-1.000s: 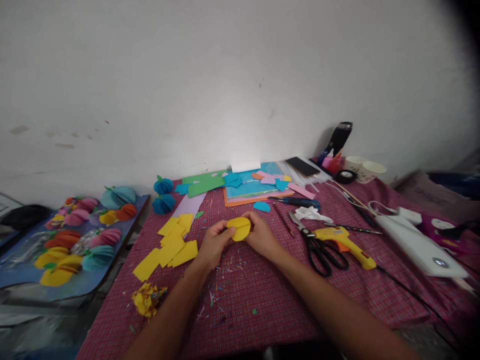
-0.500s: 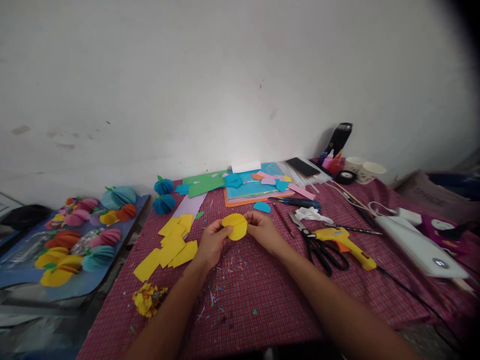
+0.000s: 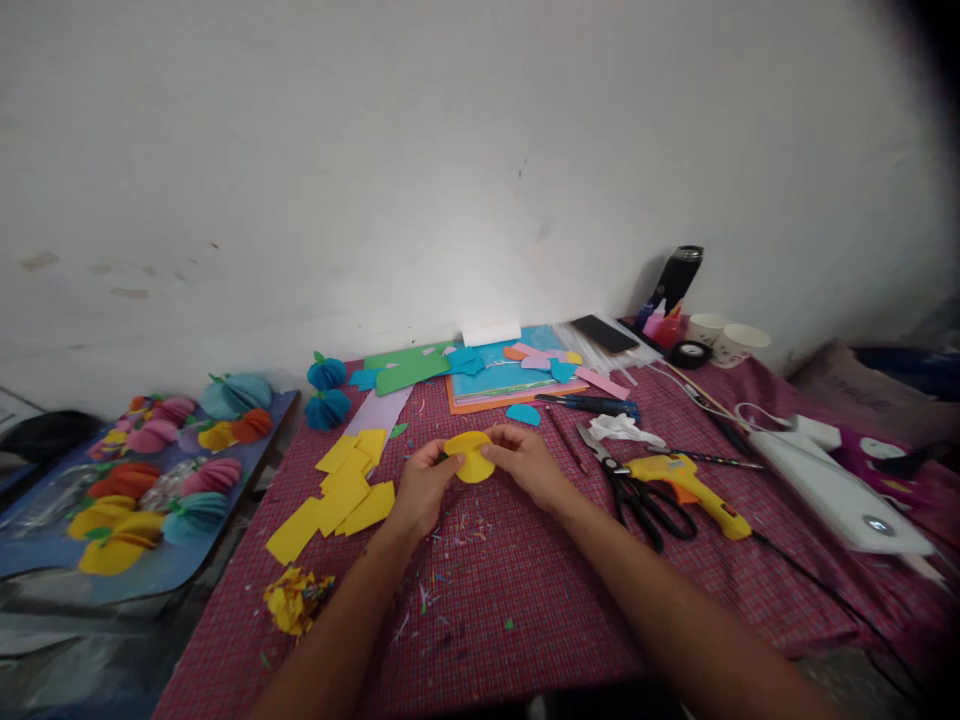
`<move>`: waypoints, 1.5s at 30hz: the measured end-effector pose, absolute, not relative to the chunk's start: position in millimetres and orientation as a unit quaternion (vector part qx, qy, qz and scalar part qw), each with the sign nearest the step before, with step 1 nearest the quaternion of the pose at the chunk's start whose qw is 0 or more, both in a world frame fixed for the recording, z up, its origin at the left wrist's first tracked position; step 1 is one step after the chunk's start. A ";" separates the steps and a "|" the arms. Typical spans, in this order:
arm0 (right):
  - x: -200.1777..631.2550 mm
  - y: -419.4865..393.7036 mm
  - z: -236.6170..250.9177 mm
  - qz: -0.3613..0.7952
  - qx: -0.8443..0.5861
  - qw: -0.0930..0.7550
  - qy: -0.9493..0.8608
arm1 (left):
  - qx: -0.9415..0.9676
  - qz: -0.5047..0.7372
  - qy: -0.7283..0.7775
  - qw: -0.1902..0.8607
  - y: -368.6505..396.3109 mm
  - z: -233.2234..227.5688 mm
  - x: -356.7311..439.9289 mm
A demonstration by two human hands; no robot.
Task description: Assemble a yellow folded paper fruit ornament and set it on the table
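Yellow paper disc [image 3: 470,468] sits above checked cloth [image 3: 547,610], between left hand [image 3: 426,487] and right hand [image 3: 526,466]. Fingers pinch opposite edges, thumbs on top. Crease seems to run hand to hand; neither nearer.

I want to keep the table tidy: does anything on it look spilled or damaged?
Yes: tiny scraps litter the cloth, and a crumpled yellow wad lies there, unlike the flat yellow pieces beyond it.

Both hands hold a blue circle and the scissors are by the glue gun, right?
Not blue: the circle is yellow, as the head view shows. The left hand and right hand do hold it, and the scissors are by the glue gun.
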State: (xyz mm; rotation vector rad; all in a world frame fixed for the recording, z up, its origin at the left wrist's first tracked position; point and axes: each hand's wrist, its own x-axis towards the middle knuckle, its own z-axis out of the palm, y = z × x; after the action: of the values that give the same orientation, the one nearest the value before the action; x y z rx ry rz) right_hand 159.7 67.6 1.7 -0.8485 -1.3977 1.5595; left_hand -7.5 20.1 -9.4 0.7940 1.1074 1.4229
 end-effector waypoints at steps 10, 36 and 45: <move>154.6 69.9 -10.8 0.603 -0.365 0.429 -0.565 | 0.385 0.591 0.485 0.516 23.2 -20.1 -10.5; 152.9 68.2 -11.8 0.555 -0.385 0.408 -0.614 | 0.418 0.578 0.502 0.489 22.8 -17.2 -9.1; 151.6 65.7 -11.8 0.560 -0.374 0.418 -0.610 | 0.430 0.577 0.520 0.460 22.8 -21.1 -12.7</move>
State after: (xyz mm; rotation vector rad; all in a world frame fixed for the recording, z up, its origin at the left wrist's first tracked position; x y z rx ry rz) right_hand 151.6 65.7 -11.8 -0.9375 -1.5296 1.4055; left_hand -12.7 22.8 -21.1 1.0595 1.2799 1.4199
